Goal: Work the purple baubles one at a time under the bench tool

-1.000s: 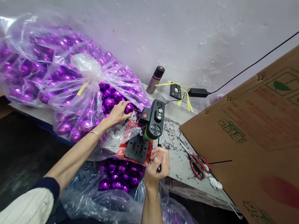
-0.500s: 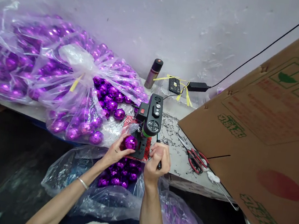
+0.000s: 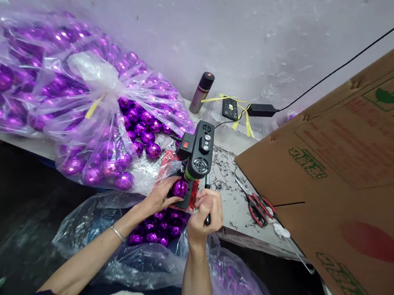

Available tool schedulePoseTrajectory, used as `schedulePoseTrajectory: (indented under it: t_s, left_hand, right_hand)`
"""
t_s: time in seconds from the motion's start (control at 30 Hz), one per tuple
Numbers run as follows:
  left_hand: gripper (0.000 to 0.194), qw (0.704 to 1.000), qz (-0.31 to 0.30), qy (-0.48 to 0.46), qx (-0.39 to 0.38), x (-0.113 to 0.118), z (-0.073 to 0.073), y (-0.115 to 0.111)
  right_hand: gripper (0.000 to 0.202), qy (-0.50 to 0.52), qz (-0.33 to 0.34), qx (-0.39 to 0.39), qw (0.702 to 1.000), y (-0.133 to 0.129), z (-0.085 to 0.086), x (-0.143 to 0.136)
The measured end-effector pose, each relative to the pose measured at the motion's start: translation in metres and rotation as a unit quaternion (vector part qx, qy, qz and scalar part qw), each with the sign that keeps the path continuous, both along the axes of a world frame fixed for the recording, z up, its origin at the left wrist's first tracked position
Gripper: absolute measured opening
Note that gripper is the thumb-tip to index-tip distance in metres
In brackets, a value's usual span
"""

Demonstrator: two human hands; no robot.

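A purple ball (image 3: 180,188) is held between the left hand's (image 3: 157,194) thumb and fingers; the right hand (image 3: 207,212) clasps a lever (image 3: 207,220).

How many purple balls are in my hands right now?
1: a purple ball sits between the left hand's thumb and fingers, over the black plate. The right hand grips the lever; no ball shows there, though its closed palm is hidden.
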State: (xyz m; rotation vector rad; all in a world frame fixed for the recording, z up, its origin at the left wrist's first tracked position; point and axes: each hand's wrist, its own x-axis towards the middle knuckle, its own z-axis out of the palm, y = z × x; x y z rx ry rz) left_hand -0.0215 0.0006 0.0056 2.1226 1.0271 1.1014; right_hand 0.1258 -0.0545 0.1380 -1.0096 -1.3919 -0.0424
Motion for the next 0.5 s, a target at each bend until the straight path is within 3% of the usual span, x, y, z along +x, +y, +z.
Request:
schedulePoseTrajectory:
  t_s: [0.13, 0.33, 0.5]
  left_hand:
    - [0.069, 1.000, -0.008, 0.006, 0.005, -0.004, 0.001, 0.004]
    - [0.070, 0.998, 0.058, 0.006, -0.010, 0.004, -0.003, 0.010]
    - [0.068, 0.997, 0.074, 0.024, -0.017, 0.012, -0.004, 0.009]
  right_hand:
    - [0.034, -0.006, -0.006, -0.001, 1.000, -0.001, 0.000, 0.001]
    - [0.034, 0.008, -0.013, -0.015, 1.000, -0.003, 0.000, 0.000]
    - [0.036, 0.014, -0.011, -0.009, 1.000, -0.003, -0.002, -0.001]
